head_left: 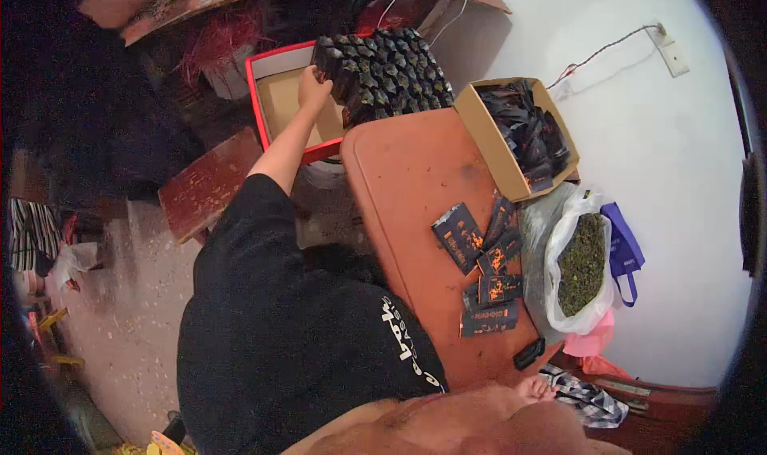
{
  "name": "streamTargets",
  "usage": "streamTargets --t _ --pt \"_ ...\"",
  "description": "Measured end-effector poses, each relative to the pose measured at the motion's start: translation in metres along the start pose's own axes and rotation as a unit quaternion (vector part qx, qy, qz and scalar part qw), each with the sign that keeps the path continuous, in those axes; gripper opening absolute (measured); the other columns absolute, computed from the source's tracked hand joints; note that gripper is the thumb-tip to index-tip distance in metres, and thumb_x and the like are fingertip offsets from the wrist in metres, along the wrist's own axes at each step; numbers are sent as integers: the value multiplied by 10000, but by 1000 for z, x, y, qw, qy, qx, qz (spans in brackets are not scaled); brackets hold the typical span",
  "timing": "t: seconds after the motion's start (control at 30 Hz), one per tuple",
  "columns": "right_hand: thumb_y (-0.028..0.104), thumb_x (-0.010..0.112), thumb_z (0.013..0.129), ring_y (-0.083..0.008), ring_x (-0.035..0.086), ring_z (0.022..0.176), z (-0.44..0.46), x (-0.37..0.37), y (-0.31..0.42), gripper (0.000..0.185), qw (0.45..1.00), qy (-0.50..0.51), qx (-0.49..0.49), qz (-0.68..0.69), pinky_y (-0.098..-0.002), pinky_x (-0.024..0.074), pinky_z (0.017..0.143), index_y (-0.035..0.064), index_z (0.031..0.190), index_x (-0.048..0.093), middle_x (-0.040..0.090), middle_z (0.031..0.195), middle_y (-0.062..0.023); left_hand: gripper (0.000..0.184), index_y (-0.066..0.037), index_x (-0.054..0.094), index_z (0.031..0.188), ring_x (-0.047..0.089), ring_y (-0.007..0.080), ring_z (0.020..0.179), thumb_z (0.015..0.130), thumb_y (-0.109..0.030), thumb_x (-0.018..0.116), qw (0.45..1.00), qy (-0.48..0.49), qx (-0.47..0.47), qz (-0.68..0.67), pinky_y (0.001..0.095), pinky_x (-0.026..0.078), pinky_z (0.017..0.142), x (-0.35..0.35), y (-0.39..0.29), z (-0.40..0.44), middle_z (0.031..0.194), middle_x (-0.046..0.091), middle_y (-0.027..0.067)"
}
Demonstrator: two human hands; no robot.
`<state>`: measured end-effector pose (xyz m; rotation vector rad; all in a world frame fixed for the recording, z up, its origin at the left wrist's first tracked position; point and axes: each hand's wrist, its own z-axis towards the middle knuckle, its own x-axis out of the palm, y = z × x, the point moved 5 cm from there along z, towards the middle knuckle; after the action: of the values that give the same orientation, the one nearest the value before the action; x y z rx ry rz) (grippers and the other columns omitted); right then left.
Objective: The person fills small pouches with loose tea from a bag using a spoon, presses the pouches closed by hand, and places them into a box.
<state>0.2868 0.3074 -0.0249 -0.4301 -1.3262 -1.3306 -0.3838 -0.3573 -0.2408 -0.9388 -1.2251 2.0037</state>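
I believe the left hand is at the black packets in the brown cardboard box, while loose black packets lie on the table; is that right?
Not quite: the head view shows the left hand at the black packets in the red-rimmed box, not the brown cardboard box. Loose black packets do lie on the table.

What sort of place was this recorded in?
Probably a small packing room, perhaps in a home: an open plastic bag of green leafy material, a cardboard box full of black packets, and a red-rimmed box with dark pouches in rows.
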Motion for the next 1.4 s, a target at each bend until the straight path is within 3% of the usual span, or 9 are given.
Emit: streamTargets --t 0.03,0.2,0.43,0.6,0.7,0.73,0.93,1.13,1.4 --pt "127 509 992 -117 375 515 -4 1 -4 162 997 -62 -29 18 -238 310 463 -14 1021 582 480 646 0 600 -21 511 1268 613 307 1029 725 -185 707 999 18 -23 -17 396 481 923 -5 -16 -4 1134 604 173" --pt "143 477 1003 -125 384 506 -5 1 -28 197 998 -54 4 33 -249 349 482 -30 1019 571 464 608 7 587 -14 483 1296 628 241 947 750 -117 674 989 52 -61 -126 362 504 873 -34 -99 -59 1120 596 156" --pt "129 436 1011 -69 316 491 -8 34 -50 138 996 13 22 86 -238 274 481 9 1016 505 364 545 56 461 -29 515 1263 598 211 1041 811 -2 605 966 105 178 -155 329 504 901 -50 -246 -145 1143 569 109" --pt "180 368 1048 -55 320 477 -19 52 -60 226 996 14 49 80 -233 303 475 12 986 507 367 557 60 466 -61 555 1265 589 253 1137 843 -200 696 882 421 187 -100 359 498 933 -10 -311 -202 1226 578 170" --pt "199 374 1050 -51 301 479 -26 69 -71 229 990 18 100 93 -225 310 477 24 1008 515 327 568 65 586 -60 531 1304 554 296 1188 811 -304 733 783 492 378 -54 398 445 1007 0 -351 -238 1254 577 183" --pt "201 378 1049 -50 302 483 -29 71 -74 226 989 17 107 96 -225 311 478 27 1013 518 325 572 65 686 -44 506 1328 501 341 1236 768 -349 762 760 546 346 -63 440 382 1063 4 -357 -249 1274 558 181" --pt "198 427 1042 -74 368 520 -35 76 -85 239 985 36 143 95 -223 327 496 -2 1029 558 425 610 44 807 -73 466 1381 413 336 1326 685 -277 819 680 603 417 -24 424 327 1110 1 -365 -289 1382 473 181" --pt "202 438 1040 -64 380 520 -40 78 -98 237 983 18 163 77 -221 326 493 7 1066 570 420 591 45 709 -90 516 1313 464 358 1251 678 -224 802 701 589 397 56 442 364 1070 6 -355 -299 1319 515 164" --pt "210 462 1030 -77 313 519 -43 75 -104 237 980 -17 181 85 -231 294 478 7 1036 585 350 590 37 744 -91 468 1358 493 332 1228 699 -209 793 721 563 404 -11 423 393 1051 -11 -383 -280 1298 531 149"
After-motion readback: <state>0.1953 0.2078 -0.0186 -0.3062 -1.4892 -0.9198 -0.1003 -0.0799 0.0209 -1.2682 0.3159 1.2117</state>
